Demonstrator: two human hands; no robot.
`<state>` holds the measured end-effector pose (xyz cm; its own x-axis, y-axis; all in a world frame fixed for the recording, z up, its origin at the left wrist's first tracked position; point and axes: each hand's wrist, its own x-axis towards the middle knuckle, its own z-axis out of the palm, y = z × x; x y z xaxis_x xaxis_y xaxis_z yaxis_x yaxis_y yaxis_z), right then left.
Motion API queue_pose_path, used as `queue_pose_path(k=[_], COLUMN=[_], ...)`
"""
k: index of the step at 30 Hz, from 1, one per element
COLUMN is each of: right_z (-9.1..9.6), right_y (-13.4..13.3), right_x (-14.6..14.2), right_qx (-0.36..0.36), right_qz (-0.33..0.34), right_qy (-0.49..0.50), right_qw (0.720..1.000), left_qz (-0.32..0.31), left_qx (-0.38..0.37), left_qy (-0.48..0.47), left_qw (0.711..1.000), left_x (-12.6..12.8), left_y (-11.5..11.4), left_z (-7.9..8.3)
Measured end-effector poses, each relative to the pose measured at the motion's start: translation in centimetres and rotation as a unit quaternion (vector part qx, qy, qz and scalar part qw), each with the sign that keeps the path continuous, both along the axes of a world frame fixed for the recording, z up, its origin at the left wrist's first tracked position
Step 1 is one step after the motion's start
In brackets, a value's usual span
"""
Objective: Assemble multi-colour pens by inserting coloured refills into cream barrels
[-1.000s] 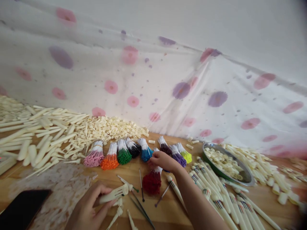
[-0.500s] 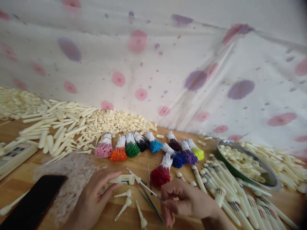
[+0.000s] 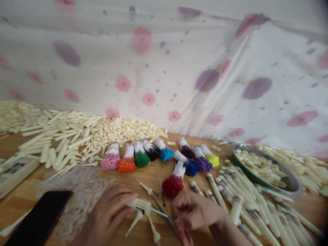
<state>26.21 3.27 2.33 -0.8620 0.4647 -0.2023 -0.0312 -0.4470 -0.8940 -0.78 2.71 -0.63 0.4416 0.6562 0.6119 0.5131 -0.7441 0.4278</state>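
My left hand [image 3: 106, 213] grips a cream slotted pen barrel section [image 3: 143, 206] between thumb and fingers, its open end facing right. My right hand [image 3: 196, 213] pinches a thin white pen refill [image 3: 159, 213] by its blue-green end. The refill's other end meets the barrel's opening; how deep it goes is hidden. On the wooden table below lie several cream cone-shaped tips [image 3: 154, 234], partly behind the barrel. A pair of dark tweezers [image 3: 167, 221] rests under the refill. Just beyond my right hand stands a bundle of red-ended refills [image 3: 173, 184].
Bundles of coloured refills, such as orange [image 3: 127, 164] and yellow [image 3: 212, 159], stand across the table. Assembled multicolour pens [image 3: 246, 191] lie right, by a metal bowl [image 3: 298, 191] of cream parts. Left are a black phone [image 3: 38, 217], a pale device [image 3: 17, 174] and heaped cream parts [image 3: 123, 131].
The refill's end has come from beside the barrel to its opening. The barrel has shifted slightly right and down. The view has tilted a little.
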Motion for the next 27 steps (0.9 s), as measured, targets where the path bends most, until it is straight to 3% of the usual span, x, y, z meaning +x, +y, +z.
queue_pose_path(k=[6, 13, 15, 16, 17, 18, 20, 21, 22, 25, 27], right_z=[1.0, 1.4, 1.7, 2.0, 2.2, 2.4, 2.8, 3.0, 3.1, 3.0, 2.9], right_y=[-0.3, -0.5, -1.0, -1.3, -1.6, -1.9, -2.3, -2.5, -2.6, -2.6, -2.5], right_x=[-0.3, -0.7, -1.0, -1.1, -1.3, -1.5, -1.8, -1.9, -2.0, -2.2, -2.2], right_qx=[0.001, 0.006, 0.073, 0.147, 0.245, 0.355, 0.538, 0.596, 0.634, 0.692, 0.71], right_qz=[0.012, 0.029, -0.008, -0.046, -0.092, -0.137, -0.193, -0.205, -0.213, -0.245, -0.26], right_qy=[-0.01, -0.032, -0.079, -0.125, -0.181, -0.235, -0.304, -0.315, -0.314, -0.293, -0.285], right_qw=[1.0, 0.999, 0.994, 0.98, 0.948, 0.895, 0.763, 0.71, 0.674, 0.612, 0.589], left_qz=[0.006, -0.037, -0.014, 0.007, 0.03, 0.049, 0.071, 0.076, 0.079, 0.087, 0.081], left_qx=[-0.013, 0.022, 0.028, 0.03, 0.029, 0.029, 0.031, 0.034, 0.039, 0.054, 0.057], left_qy=[-0.006, 0.061, 0.053, 0.043, 0.033, 0.023, 0.012, 0.008, 0.006, 0.008, 0.018], left_qw=[1.0, 0.997, 0.998, 0.999, 0.999, 0.998, 0.997, 0.996, 0.996, 0.995, 0.995], left_x=[0.5, 0.4, 0.3, 0.2, 0.0, -0.1, -0.3, -0.4, -0.5, -0.5, -0.2], left_y=[-0.3, -0.3, -0.1, 0.0, 0.1, 0.2, 0.4, 0.5, 0.5, 0.4, 0.2], left_z=[0.4, 1.0, 0.8, 0.6, 0.5, 0.4, 0.3, 0.3, 0.3, 0.6, 0.9])
